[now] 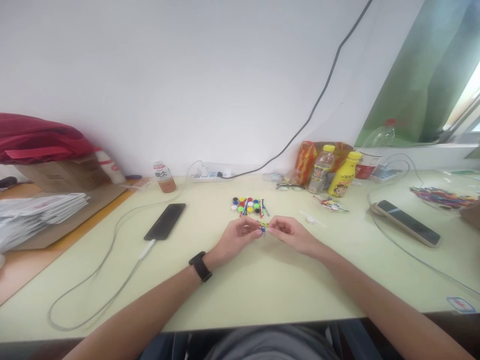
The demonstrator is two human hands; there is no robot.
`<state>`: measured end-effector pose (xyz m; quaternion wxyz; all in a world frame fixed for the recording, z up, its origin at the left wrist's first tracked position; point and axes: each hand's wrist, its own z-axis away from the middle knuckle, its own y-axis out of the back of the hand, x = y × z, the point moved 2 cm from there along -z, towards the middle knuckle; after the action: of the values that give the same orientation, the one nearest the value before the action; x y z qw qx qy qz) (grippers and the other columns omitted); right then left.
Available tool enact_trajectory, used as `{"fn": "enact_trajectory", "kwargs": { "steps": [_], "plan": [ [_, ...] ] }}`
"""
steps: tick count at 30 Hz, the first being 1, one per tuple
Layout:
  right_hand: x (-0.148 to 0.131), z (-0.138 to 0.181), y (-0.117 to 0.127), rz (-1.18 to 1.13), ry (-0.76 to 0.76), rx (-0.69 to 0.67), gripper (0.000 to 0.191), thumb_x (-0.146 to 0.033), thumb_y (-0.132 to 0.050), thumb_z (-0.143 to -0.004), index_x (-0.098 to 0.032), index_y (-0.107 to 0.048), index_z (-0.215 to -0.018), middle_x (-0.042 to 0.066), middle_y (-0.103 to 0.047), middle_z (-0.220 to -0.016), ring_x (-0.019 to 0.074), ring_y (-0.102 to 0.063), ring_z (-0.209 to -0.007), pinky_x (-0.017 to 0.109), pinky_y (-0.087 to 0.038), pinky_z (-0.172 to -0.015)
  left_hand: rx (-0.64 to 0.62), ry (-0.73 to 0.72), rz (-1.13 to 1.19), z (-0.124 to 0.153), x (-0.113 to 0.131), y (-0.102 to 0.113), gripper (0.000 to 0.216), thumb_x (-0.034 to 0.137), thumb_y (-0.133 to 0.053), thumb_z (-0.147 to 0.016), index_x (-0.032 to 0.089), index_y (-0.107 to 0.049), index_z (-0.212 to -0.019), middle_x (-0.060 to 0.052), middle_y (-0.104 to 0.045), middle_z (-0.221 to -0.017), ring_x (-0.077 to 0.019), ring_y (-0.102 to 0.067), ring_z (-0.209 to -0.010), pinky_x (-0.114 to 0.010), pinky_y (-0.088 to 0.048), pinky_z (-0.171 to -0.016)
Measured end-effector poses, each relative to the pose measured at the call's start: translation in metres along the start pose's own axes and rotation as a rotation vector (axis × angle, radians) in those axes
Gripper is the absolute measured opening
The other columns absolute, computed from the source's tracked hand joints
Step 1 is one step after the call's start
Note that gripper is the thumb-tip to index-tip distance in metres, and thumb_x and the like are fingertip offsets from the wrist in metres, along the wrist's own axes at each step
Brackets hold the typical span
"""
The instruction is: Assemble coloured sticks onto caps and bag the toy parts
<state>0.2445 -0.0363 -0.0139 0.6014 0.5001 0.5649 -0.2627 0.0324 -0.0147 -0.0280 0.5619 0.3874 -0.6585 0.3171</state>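
Observation:
My left hand (241,237), with a black watch on its wrist, is closed in a pinch over the middle of the table. Facing it, my right hand (291,234) is pinched too. Between both sets of fingertips is a small bundle of coloured pieces (263,227), green, yellow and blue; they are too small to name and partly covered by the fingers. Just beyond the hands, several round coloured discs (241,206) lie in rows, with thin coloured sticks (261,207) lying among and beside them.
A dark phone (165,222) on a cable lies left, another phone (408,222) right. Bottles (344,175) and glasses (289,187) stand or lie near the wall. Loose sticks (330,204) lie right of the discs; a colourful pile (444,197) is farther right. A drink bottle (164,177) stands back left.

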Motion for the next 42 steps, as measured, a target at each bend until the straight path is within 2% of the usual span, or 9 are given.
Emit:
{"fn": "enact_trajectory", "kwargs": {
  "steps": [17,21,26,27,29,31,32,38,42],
  "plan": [
    [0.005,-0.002,0.001,0.109,0.053,0.036,0.035,-0.053,-0.061,-0.094,-0.019,-0.063,-0.092,-0.005,-0.042,-0.065,0.0126,-0.039,-0.060,0.027,-0.032,-0.056,-0.057,0.014,0.015,0.003,0.006,-0.003,0.032,0.040,-0.082,-0.083,0.015,-0.072,-0.101,-0.009,-0.075,-0.101,-0.0214,-0.070,-0.095,-0.036,-0.055,-0.089],
    [0.002,0.001,0.003,0.149,0.166,0.189,0.030,-0.047,-0.056,-0.099,-0.022,-0.060,-0.113,-0.006,-0.042,-0.066,0.0137,-0.040,-0.059,0.028,-0.034,-0.057,-0.039,0.023,0.036,0.002,0.007,-0.003,0.033,0.041,-0.082,-0.083,0.015,-0.072,-0.100,-0.007,-0.073,-0.094,-0.0190,-0.070,-0.087,-0.034,-0.055,-0.085],
    [0.002,0.008,0.000,0.286,0.256,0.186,0.048,-0.047,-0.051,-0.101,-0.028,-0.047,-0.145,0.000,-0.057,-0.086,0.0158,-0.049,-0.066,0.029,-0.040,-0.062,-0.021,0.040,0.055,0.001,0.009,-0.002,0.035,0.043,-0.081,-0.084,0.014,-0.071,-0.101,-0.006,-0.071,-0.089,-0.0179,-0.068,-0.084,-0.033,-0.056,-0.082],
    [0.003,0.008,0.000,0.305,0.247,0.169,0.043,-0.049,-0.050,-0.101,-0.027,-0.054,-0.138,0.002,-0.060,-0.088,0.0164,-0.051,-0.068,0.030,-0.041,-0.064,-0.019,0.043,0.058,0.001,0.010,-0.002,0.035,0.043,-0.081,-0.084,0.014,-0.071,-0.100,-0.006,-0.070,-0.089,-0.0178,-0.068,-0.083,-0.033,-0.056,-0.082],
    [0.005,0.008,0.001,0.312,0.182,0.108,0.042,-0.054,-0.041,-0.104,-0.023,-0.068,-0.100,0.002,-0.060,-0.078,0.0169,-0.051,-0.066,0.031,-0.041,-0.066,-0.016,0.045,0.066,0.001,0.011,-0.003,0.034,0.043,-0.081,-0.084,0.014,-0.071,-0.099,-0.006,-0.070,-0.088,-0.0172,-0.068,-0.082,-0.031,-0.055,-0.081],
    [0.006,0.006,0.003,0.283,0.101,0.052,0.060,-0.057,-0.031,-0.105,-0.021,-0.055,-0.063,0.001,-0.051,-0.060,0.0158,-0.047,-0.058,0.031,-0.038,-0.063,-0.008,0.044,0.068,0.001,0.013,-0.004,0.034,0.044,-0.081,-0.084,0.014,-0.070,-0.098,-0.006,-0.070,-0.087,-0.0165,-0.068,-0.081,-0.030,-0.055,-0.080],
    [0.006,0.005,0.004,0.264,0.078,0.040,0.064,-0.058,-0.030,-0.105,-0.021,-0.047,-0.057,0.000,-0.046,-0.056,0.0150,-0.043,-0.056,0.031,-0.035,-0.061,-0.006,0.044,0.065,0.002,0.013,-0.004,0.034,0.044,-0.081,-0.084,0.014,-0.070,-0.098,-0.006,-0.070,-0.087,-0.0164,-0.067,-0.081,-0.030,-0.055,-0.079],
    [0.006,-0.001,0.005,0.280,0.122,0.136,0.051,-0.056,-0.051,-0.097,-0.022,-0.038,-0.063,-0.004,-0.033,-0.059,0.0122,-0.031,-0.056,0.029,-0.026,-0.055,-0.022,0.027,0.059,0.001,0.012,-0.003,0.035,0.046,-0.080,-0.084,0.015,-0.071,-0.099,-0.006,-0.070,-0.089,-0.0173,-0.068,-0.082,-0.031,-0.055,-0.080],
    [0.012,-0.002,0.004,0.326,0.104,0.166,0.046,-0.052,-0.057,-0.094,-0.021,-0.041,-0.063,-0.005,-0.035,-0.057,0.0114,-0.030,-0.055,0.028,-0.024,-0.054,-0.038,0.015,0.056,0.002,0.011,-0.003,0.035,0.044,-0.080,-0.085,0.015,-0.072,-0.101,-0.007,-0.070,-0.090,-0.0172,-0.068,-0.082,-0.031,-0.055,-0.080]
  ]
}}
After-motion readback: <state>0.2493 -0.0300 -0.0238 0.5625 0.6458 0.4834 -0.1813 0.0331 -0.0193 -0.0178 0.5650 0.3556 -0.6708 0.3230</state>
